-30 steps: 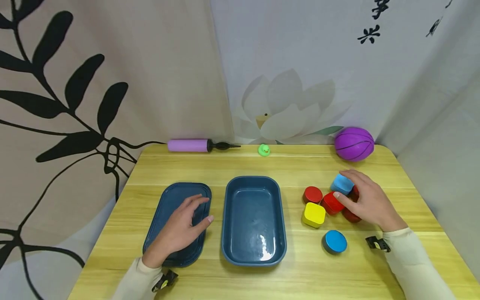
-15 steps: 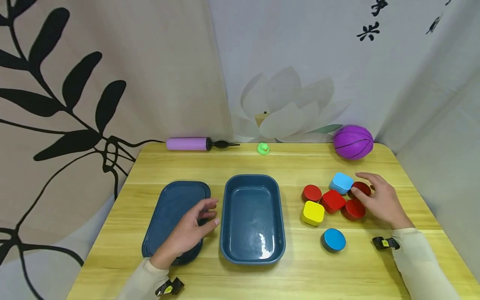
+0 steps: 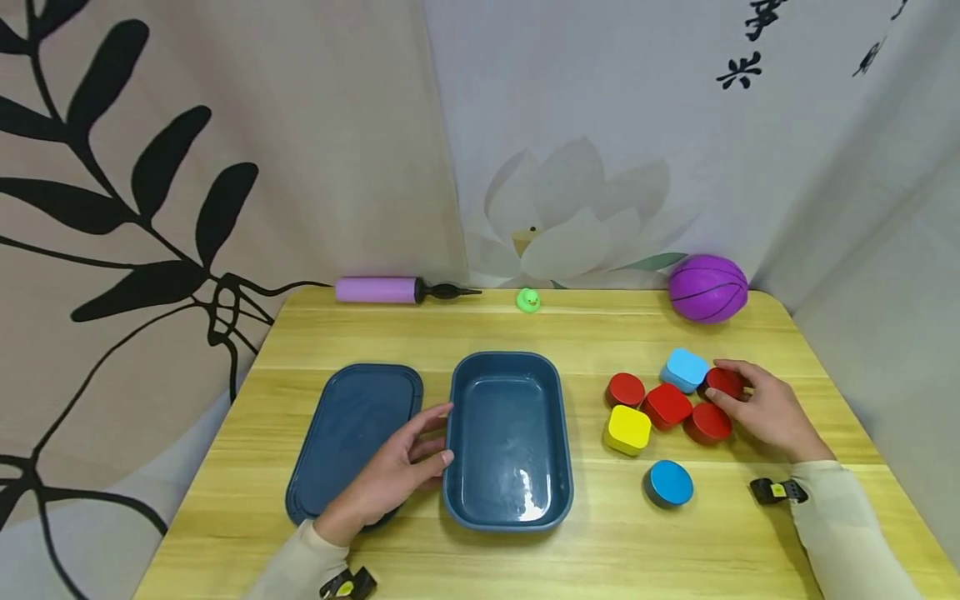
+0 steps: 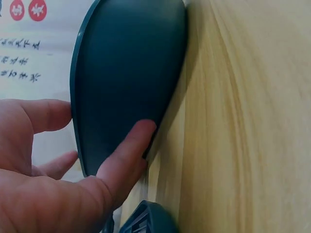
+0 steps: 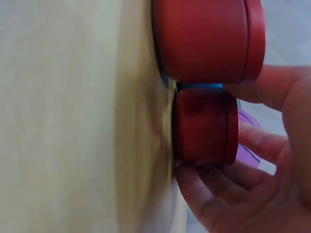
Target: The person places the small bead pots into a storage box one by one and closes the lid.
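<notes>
My left hand (image 3: 393,471) touches the left side of a deep blue rectangular container (image 3: 507,442) with loosely extended fingers; in the left wrist view the thumb lies along the container's outer wall (image 4: 121,73). Over on the right, my right hand (image 3: 772,414) grips a dark red round tin (image 3: 724,382), thumb on one side and fingers round the other. The right wrist view has this tin (image 5: 204,127) standing on the table beside another red round tin (image 5: 204,39). Touching or close by are a light blue tin (image 3: 684,370) and a red rounded-square tin (image 3: 667,406).
A flat blue lid (image 3: 348,433) lies left of the container, partly under my left forearm. Yellow (image 3: 627,430) and blue round (image 3: 669,483) tins stand nearer me. Along the back edge are a purple pump (image 3: 378,290), a green duck (image 3: 528,301) and a purple ball (image 3: 708,288).
My left hand has moved right from above the lid to the container's left side. My right hand has shifted right, off the light blue tin, and come round the rear red tin.
</notes>
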Demonstrator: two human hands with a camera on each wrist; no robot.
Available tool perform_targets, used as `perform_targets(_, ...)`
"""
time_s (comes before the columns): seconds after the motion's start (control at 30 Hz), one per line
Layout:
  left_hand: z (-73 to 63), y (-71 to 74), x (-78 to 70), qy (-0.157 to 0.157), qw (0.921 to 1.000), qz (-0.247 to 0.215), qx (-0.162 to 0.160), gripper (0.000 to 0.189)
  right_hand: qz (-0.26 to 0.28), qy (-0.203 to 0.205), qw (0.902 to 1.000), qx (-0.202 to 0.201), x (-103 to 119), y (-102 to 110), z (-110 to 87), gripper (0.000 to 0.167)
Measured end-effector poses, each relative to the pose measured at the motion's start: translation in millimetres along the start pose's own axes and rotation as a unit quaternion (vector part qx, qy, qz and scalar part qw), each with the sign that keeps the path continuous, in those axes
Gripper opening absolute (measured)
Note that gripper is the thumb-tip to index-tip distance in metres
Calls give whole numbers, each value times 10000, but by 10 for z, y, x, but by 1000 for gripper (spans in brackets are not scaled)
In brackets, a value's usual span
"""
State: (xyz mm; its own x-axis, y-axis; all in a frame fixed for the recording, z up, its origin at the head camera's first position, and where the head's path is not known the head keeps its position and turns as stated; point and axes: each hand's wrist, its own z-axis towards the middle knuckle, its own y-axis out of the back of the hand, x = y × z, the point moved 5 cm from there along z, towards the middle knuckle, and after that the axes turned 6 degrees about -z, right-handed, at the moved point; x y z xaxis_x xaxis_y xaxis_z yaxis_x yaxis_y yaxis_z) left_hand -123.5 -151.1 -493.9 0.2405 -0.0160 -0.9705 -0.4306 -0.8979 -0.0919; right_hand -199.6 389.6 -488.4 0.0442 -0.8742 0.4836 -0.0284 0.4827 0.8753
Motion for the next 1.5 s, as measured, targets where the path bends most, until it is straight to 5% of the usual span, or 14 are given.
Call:
perform_targets(0.77, 24, -45, 20, 100, 9999, -74, -33, 70, 175, 2, 9996, -211, 44, 171, -48, 68)
perform_targets(1.07, 36, -39, 9, 100, 9999, -40, -47, 70, 219, 432, 9966, -665, 295, 308, -45, 64)
perform_targets(1.5, 40, -44, -3, 133, 9999, 11, -91, 69, 340, 1223, 9896, -683, 874, 241, -63, 58)
